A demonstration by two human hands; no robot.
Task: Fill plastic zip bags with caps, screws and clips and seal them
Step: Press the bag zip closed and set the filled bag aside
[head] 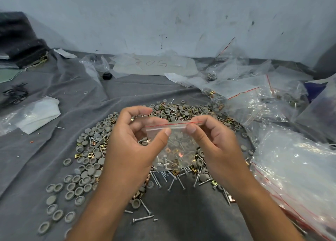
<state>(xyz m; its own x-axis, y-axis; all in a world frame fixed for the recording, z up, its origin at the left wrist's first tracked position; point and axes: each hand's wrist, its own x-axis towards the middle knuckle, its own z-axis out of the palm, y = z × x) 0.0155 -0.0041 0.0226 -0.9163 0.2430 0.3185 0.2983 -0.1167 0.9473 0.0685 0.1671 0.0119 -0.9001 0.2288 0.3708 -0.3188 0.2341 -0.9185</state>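
A small clear zip bag (177, 149) with a red line along its top hangs upright between my hands, above the pile. Grey caps, screws and gold clips lie in its lower half. My left hand (132, 142) pinches the zip strip near the middle with thumb and fingers. My right hand (214, 142) pinches the same strip just to the right, thumb in front. Below and around them lies a wide heap of grey caps (85, 168), silver screws (171, 181) and gold clips (90, 155) on a grey cloth (36, 168).
A stack of empty zip bags (298, 177) lies at the right. Filled bags (254, 102) are heaped at the back right. White plastic (36, 116) sits at the left, a large labelled bag (154, 65) by the wall, and a dark bundle (16, 40) at far left.
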